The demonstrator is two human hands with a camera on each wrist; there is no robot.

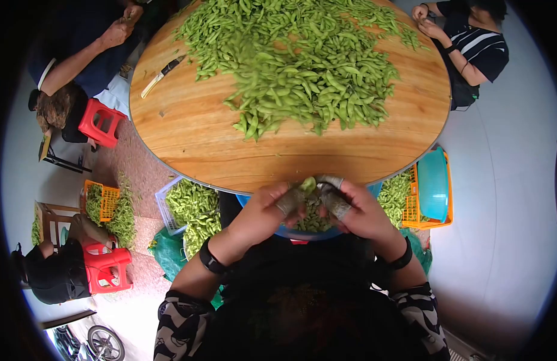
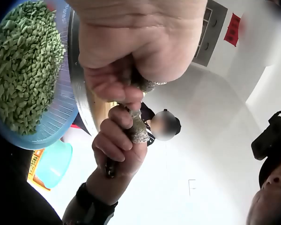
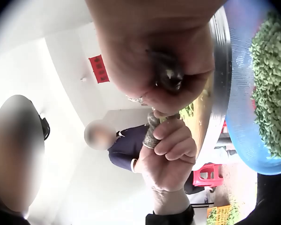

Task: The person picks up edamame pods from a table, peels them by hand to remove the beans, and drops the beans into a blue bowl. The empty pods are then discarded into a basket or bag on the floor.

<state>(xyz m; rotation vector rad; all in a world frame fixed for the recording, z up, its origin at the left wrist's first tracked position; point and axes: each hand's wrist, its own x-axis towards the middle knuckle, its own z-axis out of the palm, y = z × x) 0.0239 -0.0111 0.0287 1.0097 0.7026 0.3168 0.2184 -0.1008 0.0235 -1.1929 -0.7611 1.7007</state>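
Observation:
Both hands meet over the near edge of the table in the head view. The left hand pinches a green soybean pod at its fingertips. Close beside it, the right hand has its fingers curled round a dark, shiny, handle-like object, partly hidden in the palm. Greyish wraps cover the thumbs, as on the right thumb in the left wrist view. Below the hands is a blue basket holding shelled green beans.
Many pods are heaped on the round wooden table, with a knife at its left. Pod-filled crates, including a white crate and an orange crate, flank the lap. Other people sit around, and red stools stand at left.

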